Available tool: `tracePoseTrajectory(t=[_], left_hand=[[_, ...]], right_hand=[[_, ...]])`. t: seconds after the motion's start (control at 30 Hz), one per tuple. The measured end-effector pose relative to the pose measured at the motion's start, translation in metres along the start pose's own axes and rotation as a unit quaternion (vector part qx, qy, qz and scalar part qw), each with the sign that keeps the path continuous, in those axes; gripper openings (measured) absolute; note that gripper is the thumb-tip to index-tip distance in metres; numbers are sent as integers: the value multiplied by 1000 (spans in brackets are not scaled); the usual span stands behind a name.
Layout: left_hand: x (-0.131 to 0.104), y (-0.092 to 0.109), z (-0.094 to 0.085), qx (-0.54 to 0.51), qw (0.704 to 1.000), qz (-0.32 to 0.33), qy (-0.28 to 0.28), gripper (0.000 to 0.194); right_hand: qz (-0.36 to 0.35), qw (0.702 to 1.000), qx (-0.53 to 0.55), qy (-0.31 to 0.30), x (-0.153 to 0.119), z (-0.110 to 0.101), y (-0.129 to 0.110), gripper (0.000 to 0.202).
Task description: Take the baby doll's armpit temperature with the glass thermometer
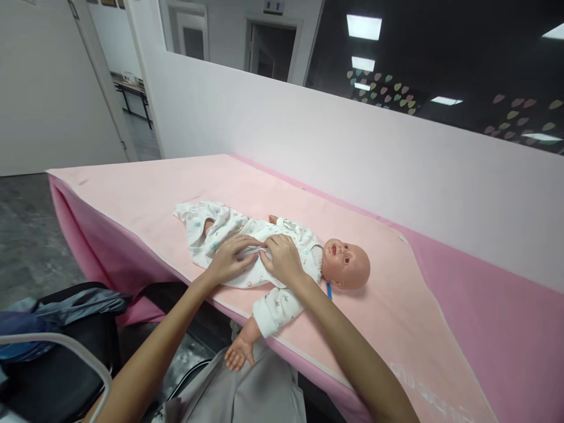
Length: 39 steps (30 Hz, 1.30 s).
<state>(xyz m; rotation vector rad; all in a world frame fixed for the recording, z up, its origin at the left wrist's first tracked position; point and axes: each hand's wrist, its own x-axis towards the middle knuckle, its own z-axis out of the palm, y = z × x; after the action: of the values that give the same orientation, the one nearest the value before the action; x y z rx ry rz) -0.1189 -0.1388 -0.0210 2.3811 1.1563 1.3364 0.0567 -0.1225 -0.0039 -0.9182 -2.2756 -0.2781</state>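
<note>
A baby doll (pixel 346 263) lies on its back, head to the right, dressed in a white printed romper (pixel 242 226). Over the doll's belly, my left hand (pixel 233 257) has its fingers closed on the romper's front fabric. Close beside it, my right hand (pixel 282 257) pinches the same front opening, its fingertips almost meeting those of the left. The small fastening between the fingers is too hidden to make out. One doll arm (pixel 242 345) hangs over the table's near edge. The romper's leg end lies loose and rumpled at the left.
A pink padded mat (pixel 396 329) covers the table, with pink cloth (pixel 83 235) draping down its left side. A white wall with a window stands behind. A black chair (pixel 83 341) holding blue clothing is at the lower left. A blue strip (pixel 329 291) shows by the doll's neck.
</note>
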Motion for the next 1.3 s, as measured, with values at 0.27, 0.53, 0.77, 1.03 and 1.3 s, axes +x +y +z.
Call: tracePoseTrajectory(t=[0.27,0.53,0.77,1.03,1.3], left_hand=[[0,-2,2,23,1000,8,-14,23],[-1,-8,1,-29,1000,-11,-2,22],[-1,-5,1,-30,1000,-7,1,22],[-1,-5,3,-13,1000,-14,-11,23],[4,-11,-5,-58,994,-69,-66,26]], right_hand=[[22,999,37,24,-9,7,1,13],[34,999,16,24,-9,7,1,17],[33,999,15,10,-9,5,0,17],[33,999,15,13,-10,4,0,16],[35,999,17,10,-9,6,0,18]])
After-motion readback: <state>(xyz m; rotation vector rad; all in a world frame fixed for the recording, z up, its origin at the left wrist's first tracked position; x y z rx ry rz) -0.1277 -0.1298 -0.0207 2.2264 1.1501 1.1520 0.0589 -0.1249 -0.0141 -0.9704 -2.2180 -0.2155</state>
